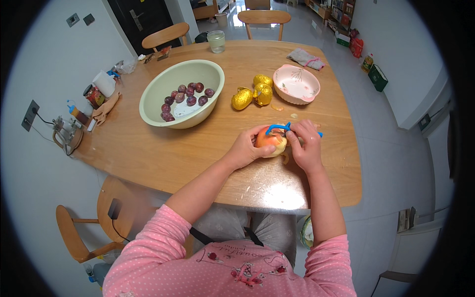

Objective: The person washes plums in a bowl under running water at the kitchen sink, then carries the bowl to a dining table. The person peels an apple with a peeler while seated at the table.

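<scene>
My left hand point(248, 148) holds a partly peeled red and yellow apple point(270, 138) above the wooden table, its fingers around the far side. In my right hand point(305, 144) is a blue-handled peeler point(277, 127), its head against the apple's upper right side. Pale flesh shows at the apple's lower right. A strip of peel point(285, 158) lies just below the apple, and another piece point(277, 107) lies farther back. Beyond the hands are several gold foil-wrapped round items point(242, 98) and a pink ceramic bowl point(297, 101).
A large pale green basin point(148, 116) with several plums point(191, 101) stands on the wooden table point(178, 156) at left. A glass cup point(216, 41) and a grey cloth point(305, 58) lie toward the far edge. Jars, a tan glove point(107, 107) and a glass kettle point(68, 133) line the left side.
</scene>
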Available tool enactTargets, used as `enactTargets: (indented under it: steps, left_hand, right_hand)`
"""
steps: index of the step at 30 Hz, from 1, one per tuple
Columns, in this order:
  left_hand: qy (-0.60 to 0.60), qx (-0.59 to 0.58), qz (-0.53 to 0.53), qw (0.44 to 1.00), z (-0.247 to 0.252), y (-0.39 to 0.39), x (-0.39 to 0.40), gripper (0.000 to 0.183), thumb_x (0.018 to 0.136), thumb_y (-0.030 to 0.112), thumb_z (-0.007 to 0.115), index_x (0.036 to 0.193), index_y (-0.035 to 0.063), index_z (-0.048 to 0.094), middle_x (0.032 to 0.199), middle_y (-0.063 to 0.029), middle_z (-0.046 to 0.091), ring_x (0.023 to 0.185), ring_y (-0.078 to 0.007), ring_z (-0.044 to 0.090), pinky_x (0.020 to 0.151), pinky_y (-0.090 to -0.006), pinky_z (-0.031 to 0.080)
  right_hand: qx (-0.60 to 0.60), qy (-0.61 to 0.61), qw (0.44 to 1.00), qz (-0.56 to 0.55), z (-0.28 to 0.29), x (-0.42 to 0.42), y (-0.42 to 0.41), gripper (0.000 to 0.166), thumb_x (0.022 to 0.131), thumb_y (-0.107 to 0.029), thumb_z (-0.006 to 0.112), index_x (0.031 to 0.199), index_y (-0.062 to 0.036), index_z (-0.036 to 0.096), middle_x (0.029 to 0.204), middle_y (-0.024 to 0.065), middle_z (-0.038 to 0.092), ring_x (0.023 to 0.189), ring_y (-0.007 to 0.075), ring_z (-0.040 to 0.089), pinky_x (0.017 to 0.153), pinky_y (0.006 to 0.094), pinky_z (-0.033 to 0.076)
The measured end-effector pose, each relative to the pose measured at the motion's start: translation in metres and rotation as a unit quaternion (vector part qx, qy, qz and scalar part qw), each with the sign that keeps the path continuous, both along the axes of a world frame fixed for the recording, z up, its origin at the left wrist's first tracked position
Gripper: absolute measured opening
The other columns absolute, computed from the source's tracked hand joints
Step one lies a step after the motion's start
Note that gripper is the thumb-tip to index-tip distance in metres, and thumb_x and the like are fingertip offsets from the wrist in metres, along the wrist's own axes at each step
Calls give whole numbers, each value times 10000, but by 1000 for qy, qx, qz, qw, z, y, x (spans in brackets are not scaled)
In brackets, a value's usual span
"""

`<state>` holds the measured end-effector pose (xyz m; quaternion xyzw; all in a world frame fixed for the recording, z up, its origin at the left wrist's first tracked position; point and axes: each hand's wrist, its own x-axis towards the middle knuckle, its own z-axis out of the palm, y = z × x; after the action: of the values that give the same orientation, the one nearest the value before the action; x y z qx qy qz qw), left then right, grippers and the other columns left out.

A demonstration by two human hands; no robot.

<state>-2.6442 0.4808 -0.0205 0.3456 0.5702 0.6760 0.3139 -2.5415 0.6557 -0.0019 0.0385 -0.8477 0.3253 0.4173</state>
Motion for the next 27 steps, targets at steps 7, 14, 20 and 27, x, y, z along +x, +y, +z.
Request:
enactTargets:
  steps: [7,14,20,27]
  left_hand:
    - [30,13,15,999,-6,2,1,719,743,180,855,1335,-17,497,1212,-75,603,1085,-131,579,978,-289,470]
    - [65,26,24,997,-5,2,6,749,733,167,852,1348,-10,464,1229,-89,582,1114,-142,567,987,-304,471]
    - [175,-9,84,981,-7,4,7,813,678,228,876,1327,9,438,1238,-139,574,1111,-208,582,981,-334,473]
    - [291,-9,156,944,-17,9,5,773,654,232,876,1264,37,444,1200,-159,542,1111,-292,560,981,-387,455]
  right_hand:
    - [-24,-20,999,-15,-2,-1,1,65,812,-72,661,842,-17,648,778,113,572,779,310,543,729,404,419]
    - [-24,-21,999,-29,-5,-4,4,77,830,-66,658,842,6,634,745,120,554,730,280,527,677,382,415]
    - [-43,-20,998,-47,-8,-6,4,86,839,-66,664,846,17,639,737,118,560,702,263,517,648,368,412]
    - [-50,-24,996,-74,-15,-8,7,89,844,-67,665,854,19,645,764,126,596,711,275,546,650,374,431]
